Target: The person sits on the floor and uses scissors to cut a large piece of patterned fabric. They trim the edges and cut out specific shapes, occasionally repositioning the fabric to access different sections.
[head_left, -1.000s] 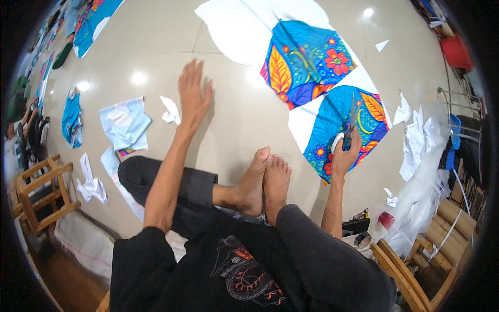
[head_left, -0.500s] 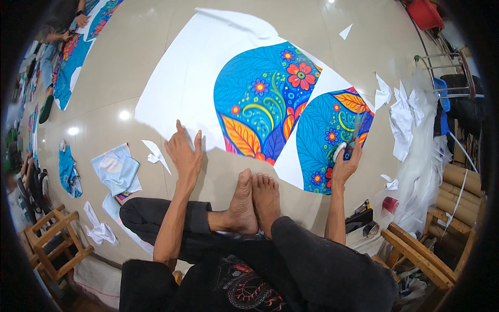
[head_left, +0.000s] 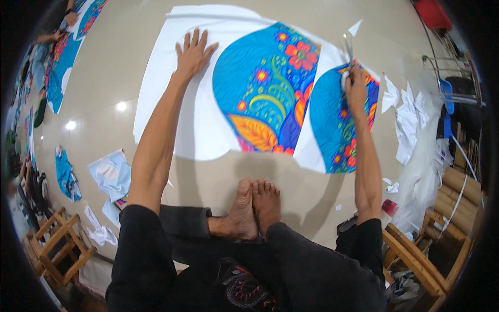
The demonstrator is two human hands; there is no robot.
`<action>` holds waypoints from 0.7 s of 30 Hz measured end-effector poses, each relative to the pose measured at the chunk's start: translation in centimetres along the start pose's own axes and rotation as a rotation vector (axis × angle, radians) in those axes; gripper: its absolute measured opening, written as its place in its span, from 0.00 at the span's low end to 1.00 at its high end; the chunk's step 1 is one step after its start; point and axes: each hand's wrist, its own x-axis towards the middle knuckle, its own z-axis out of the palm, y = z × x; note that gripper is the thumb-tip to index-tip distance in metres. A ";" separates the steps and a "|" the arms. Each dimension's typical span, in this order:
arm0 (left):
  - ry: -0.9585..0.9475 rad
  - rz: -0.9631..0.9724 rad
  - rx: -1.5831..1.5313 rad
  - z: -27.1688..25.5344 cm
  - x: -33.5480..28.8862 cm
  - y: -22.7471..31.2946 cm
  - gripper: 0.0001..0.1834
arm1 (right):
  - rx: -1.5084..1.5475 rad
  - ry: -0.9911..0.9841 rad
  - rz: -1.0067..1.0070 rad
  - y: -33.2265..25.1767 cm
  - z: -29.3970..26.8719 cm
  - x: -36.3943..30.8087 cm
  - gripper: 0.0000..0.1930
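Fabric [head_left: 254, 93] now seems steadied by your spread left hand [head_left: 193, 56], shifted farther up; your right hand [head_left: 356, 87] grips scissors [head_left: 350, 52].

Before us, the left hand [head_left: 193, 57] lies with its fingers spread upon the white part of a fabric sheet [head_left: 166, 114], which is printed with blue floral panels [head_left: 260, 101]. In the right hand [head_left: 355, 88] we see scissors [head_left: 349, 49], their blades directed away from the person, near the far edge of the smaller panel. Two bare feet [head_left: 266, 203] rest side by side on the tiled floor [head_left: 291, 179]. At our right lie white scraps [head_left: 405, 130]; at our left, a wooden stool [head_left: 62, 242].
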 end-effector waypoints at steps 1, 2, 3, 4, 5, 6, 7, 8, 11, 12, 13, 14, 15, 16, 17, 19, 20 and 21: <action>-0.019 -0.015 -0.025 0.0 1.9 0.5 0.44 | 0.010 -0.052 0.010 1.7 -0.2 2.7 0.30; 0.015 0.004 -0.005 -0.2 3.4 0.7 0.45 | -0.071 0.032 -0.110 3.3 -0.6 5.2 0.30; 0.140 0.036 -0.016 -0.2 3.9 1.0 0.45 | -0.143 0.110 -0.226 3.8 -0.4 6.4 0.29; 0.203 0.041 -0.066 -0.3 2.7 1.5 0.44 | -0.081 0.110 -0.156 2.5 0.5 5.5 0.29; 0.282 0.050 -0.111 -1.1 2.2 2.0 0.43 | -0.017 0.123 -0.090 0.1 0.9 5.0 0.28; 0.290 0.046 -0.130 -1.7 0.7 2.9 0.43 | 0.044 0.130 -0.060 -2.4 0.7 3.3 0.28; 0.306 0.048 -0.160 -2.7 -1.5 4.5 0.42 | 0.152 0.010 0.074 -4.3 -0.2 0.8 0.28; 0.327 0.051 -0.190 -3.9 -4.1 5.7 0.41 | 0.415 -0.095 0.138 -6.6 -1.2 -2.7 0.28; 0.213 -0.075 -0.192 -5.9 -13.8 8.0 0.40 | 0.723 -0.346 0.299 -13.6 -4.3 -15.6 0.28; 0.173 -0.113 -0.194 -6.3 -16.9 8.7 0.40 | 0.864 -0.575 0.513 -14.0 -5.6 -21.1 0.29; 0.131 -0.158 -0.178 -6.6 -19.8 9.2 0.39 | 1.196 -0.667 0.664 -17.7 -7.6 -25.0 0.31; 0.091 -0.194 -0.173 -6.7 -22.2 9.8 0.39 | 1.228 -0.739 0.677 -19.7 -8.9 -28.7 0.32; 0.056 -0.234 -0.159 -7.0 -24.2 10.0 0.39 | 1.356 -0.734 0.826 -21.1 -9.7 -32.1 0.33; 0.027 -0.236 -0.141 -7.1 -25.8 10.7 0.39 | 1.480 -0.714 0.981 -22.0 -10.1 -34.6 0.34; 0.001 -0.255 -0.112 -7.3 -27.5 11.0 0.39 | 1.499 -0.689 1.036 -22.6 -9.8 -35.6 0.34; -0.032 -0.274 -0.076 -7.3 -29.9 11.6 0.39 | 1.520 -0.632 1.150 -23.5 -9.9 -36.8 0.35; -0.038 -0.276 -0.066 -7.1 -30.8 11.8 0.39 | 1.508 -0.661 1.079 -23.9 -9.7 -35.7 0.35; -0.046 -0.274 -0.054 -7.2 -31.4 12.2 0.39 | 1.514 -0.638 1.062 -24.1 -8.9 -34.9 0.35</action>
